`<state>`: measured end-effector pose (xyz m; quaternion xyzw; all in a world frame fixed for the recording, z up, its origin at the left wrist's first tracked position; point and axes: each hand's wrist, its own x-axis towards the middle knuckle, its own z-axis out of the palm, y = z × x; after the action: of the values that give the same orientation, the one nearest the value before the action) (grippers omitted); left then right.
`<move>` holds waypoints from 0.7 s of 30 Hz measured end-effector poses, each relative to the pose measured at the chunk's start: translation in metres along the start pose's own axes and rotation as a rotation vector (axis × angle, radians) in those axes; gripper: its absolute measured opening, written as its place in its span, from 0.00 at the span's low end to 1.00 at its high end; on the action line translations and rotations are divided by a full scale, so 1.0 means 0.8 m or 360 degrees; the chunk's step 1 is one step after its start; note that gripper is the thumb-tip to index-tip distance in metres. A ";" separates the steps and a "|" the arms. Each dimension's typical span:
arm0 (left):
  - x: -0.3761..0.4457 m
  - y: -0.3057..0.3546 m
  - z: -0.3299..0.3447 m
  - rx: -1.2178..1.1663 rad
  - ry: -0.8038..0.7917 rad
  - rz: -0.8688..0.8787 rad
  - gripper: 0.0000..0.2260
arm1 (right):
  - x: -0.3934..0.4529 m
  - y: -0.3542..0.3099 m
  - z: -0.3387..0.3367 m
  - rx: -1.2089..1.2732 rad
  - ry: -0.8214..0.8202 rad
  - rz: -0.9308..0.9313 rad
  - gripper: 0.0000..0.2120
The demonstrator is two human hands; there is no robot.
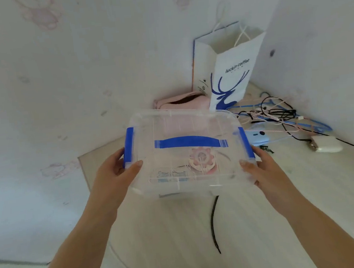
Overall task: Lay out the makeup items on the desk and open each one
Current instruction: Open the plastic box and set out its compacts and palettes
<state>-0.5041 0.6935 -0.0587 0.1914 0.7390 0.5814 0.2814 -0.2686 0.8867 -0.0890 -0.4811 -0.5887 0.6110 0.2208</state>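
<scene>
Both hands grip a clear plastic storage box (186,152) above the desk (309,196): left hand (115,173) curled round the left blue latch (129,147), right hand (260,166) round the right end. Lid on, blue handle (191,142) across it; pink round item (201,159) inside. Behind: white coffee bag (230,71), pink pouch (182,101), tangled cables (279,114), white charger (325,143).

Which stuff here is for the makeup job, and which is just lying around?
For the job:
- clear box with blue clips, lid on, gripped by left hand and right hand
- pink round item and small items inside it

Just lying about:
- paper bag
- pink pouch
- cables
- white charger
- black cord
</scene>
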 end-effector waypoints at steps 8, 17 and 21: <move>-0.050 0.027 0.149 0.0081 -0.0520 0.0170 0.21 | -0.108 0.055 -0.173 -0.0138 0.0338 0.0085 0.28; -0.184 0.017 0.354 0.0203 -0.0926 0.0201 0.17 | -0.254 0.127 -0.378 -0.0331 0.0752 0.0062 0.25; -0.258 0.015 0.425 0.0250 -0.1084 0.0222 0.17 | -0.322 0.158 -0.460 -0.0353 0.0903 0.0145 0.26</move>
<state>-0.1286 0.8260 -0.0635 0.4455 0.6303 0.4434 0.4557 0.1943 0.8317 -0.0648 -0.6794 -0.5445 0.3936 0.2949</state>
